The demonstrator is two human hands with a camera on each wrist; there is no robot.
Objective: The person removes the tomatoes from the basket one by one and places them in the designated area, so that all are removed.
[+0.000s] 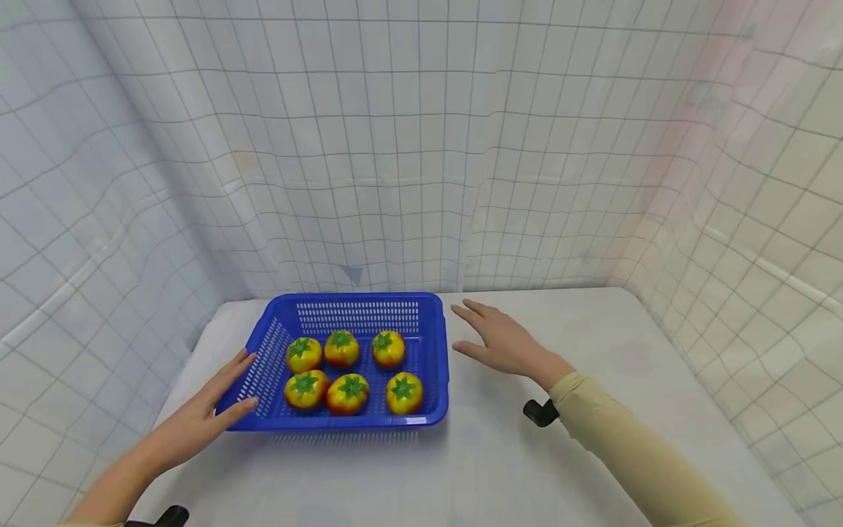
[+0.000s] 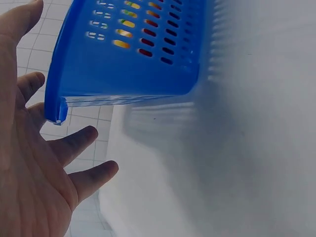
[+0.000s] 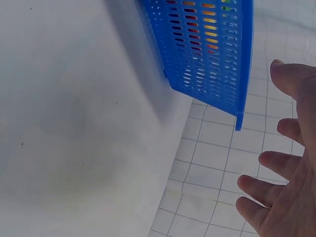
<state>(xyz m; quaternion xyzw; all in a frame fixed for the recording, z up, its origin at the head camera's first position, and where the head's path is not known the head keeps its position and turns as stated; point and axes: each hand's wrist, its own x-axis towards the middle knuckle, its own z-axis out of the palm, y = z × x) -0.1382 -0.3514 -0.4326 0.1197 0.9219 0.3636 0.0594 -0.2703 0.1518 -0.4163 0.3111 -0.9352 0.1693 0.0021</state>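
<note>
Head view: a blue basket (image 1: 356, 423) is seen on the white table (image 1: 553, 468), and six yellow-red fruits (image 1: 347, 396) are contained in it. The left hand (image 1: 194, 424) is placed at its left rim, fingers spread wide; whether contact is made cannot be told. Beside the right rim, apart, the right hand (image 1: 507, 341) is held, fingers also spread.

White sheeting (image 1: 369, 146) with a thin grid of dark lines hangs rippled at the back and both sides — bluish left, cream and pinkish right — round a softly lit white bench (image 1: 632, 380).
</note>
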